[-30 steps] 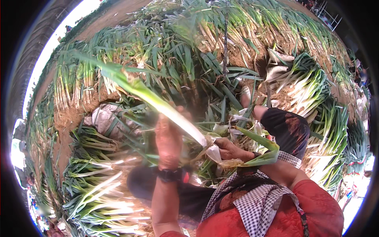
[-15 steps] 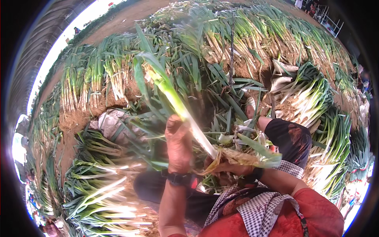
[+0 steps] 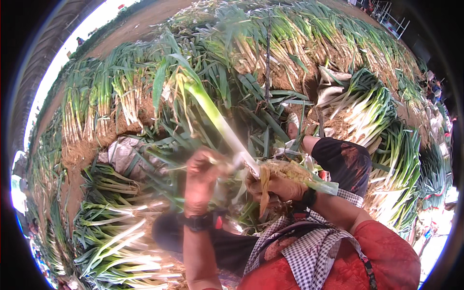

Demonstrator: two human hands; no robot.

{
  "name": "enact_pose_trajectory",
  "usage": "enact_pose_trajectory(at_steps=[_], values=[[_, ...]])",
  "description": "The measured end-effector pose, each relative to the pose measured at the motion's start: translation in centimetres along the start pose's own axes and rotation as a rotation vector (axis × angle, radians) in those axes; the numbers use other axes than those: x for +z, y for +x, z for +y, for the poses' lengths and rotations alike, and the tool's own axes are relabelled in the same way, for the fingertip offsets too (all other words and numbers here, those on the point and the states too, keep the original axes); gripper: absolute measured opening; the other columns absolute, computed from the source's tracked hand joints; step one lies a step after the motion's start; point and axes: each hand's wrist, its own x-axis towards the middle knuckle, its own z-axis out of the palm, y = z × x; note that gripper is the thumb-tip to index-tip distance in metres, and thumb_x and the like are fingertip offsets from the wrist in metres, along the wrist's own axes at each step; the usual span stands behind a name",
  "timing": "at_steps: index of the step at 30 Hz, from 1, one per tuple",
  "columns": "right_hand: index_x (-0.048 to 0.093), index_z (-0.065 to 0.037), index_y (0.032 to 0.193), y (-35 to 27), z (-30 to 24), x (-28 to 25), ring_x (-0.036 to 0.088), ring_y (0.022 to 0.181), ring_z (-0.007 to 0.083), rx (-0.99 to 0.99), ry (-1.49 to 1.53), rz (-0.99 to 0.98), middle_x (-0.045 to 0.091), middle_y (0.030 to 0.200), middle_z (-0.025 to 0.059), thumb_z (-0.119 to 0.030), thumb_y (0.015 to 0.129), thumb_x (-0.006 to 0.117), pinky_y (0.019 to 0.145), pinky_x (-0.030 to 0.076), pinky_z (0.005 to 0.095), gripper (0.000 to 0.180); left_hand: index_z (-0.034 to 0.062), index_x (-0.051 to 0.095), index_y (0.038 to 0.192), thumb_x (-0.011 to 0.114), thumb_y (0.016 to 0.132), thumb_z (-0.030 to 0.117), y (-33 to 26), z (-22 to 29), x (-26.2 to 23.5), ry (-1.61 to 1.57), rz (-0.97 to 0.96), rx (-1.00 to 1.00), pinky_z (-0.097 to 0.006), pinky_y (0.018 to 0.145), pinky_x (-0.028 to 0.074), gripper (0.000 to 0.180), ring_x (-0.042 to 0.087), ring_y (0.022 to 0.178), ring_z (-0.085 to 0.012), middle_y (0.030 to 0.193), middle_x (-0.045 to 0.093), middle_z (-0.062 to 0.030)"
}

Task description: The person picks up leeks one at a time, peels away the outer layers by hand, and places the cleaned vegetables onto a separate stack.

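Note:
A long leek (image 3: pixel 212 113) slants up and away from me, its white end low and its green leaves pointing to the far left. My right hand (image 3: pixel 278 187) is closed around the lower white end. Dry yellowish outer leaves (image 3: pixel 285 171) hang over that hand and stick out past its wrist. Just left of the stalk is my left hand (image 3: pixel 200 169), apart from the green part. Motion smears its fingers, so whether they pinch a strip of leaf is unclear.
Leeks with white stalks (image 3: pixel 121 241) lie piled on my left. Another pile (image 3: pixel 367 111) lies to the right, beyond my bent knee (image 3: pixel 345 162). Rows of rooted leeks (image 3: pixel 299 43) stretch across the back. A dark upright stick (image 3: pixel 268 58) and a pale crumpled sack (image 3: pixel 128 154) are ahead.
My left hand has come off the leek's stalk and moved left and down, blurring. The right hand still grips the lower end. The whole view has shifted slightly.

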Motion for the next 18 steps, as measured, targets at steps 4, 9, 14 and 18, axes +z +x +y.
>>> enact_pose_trajectory(at_steps=[4, 9, 14, 18], values=[[0.061, -0.004, 0.093, 0.3, 0.8, -2.0, 0.047, 0.055, 0.0046, -0.105, 0.004, 0.061, 0.054, 0.069, -0.0006, -0.021, 0.092, 0.060, 0.044, 0.033, 0.0213, 0.017, 0.0020, 0.060, 0.096, 0.077, 0.079, 0.008, -0.8, 0.7, 0.3, 0.056, -0.284, -0.326, -0.023, 0.055, 0.054, 0.025, 0.066, 0.069, -0.0145, 0.083, 0.066, -0.0088], [0.062, -0.004, 0.096, 0.7, 0.1, -2.0, 0.043, 0.049, 0.0053, -0.112, 0.088, -0.010, 0.050, 0.064, -0.0018, -0.025, 0.097, 0.056, 0.041, 0.028, 0.0223, 0.022, 0.0008, 0.067, 0.100, 0.068, 0.090, 0.029, -1.0, 0.8, 1.4, 0.355, -0.242, -0.325, -0.027, 0.070, 0.053, 0.030, 0.065, 0.076, -0.0125, 0.084, 0.069, -0.0048], [0.056, -0.006, 0.110, 3.9, 6.2, -2.7, 0.048, 0.072, 0.0093, -0.256, 0.127, 0.040, 0.050, 0.079, -0.0009, -0.038, 0.094, 0.056, 0.062, 0.039, 0.0249, 0.036, 0.0001, 0.049, 0.134, 0.045, 0.102, 0.033, 2.4, -1.6, 1.1, 0.480, 0.242, 0.062, -0.036, 0.096, 0.047, 0.046, 0.059, 0.111, -0.0223, 0.124, 0.059, -0.0127], [0.047, -0.003, 0.124, 7.1, 9.3, -2.8, 0.043, 0.085, 0.0104, -0.668, -0.075, -0.113, 0.048, 0.097, -0.0037, -0.045, 0.093, 0.058, 0.074, 0.039, 0.0238, 0.053, 0.0062, 0.037, 0.144, 0.049, 0.099, 0.038, 1.1, -2.8, -0.1, 0.392, 0.362, -0.052, -0.038, 0.101, 0.043, 0.056, 0.051, 0.122, -0.0256, 0.136, 0.049, -0.0148]])
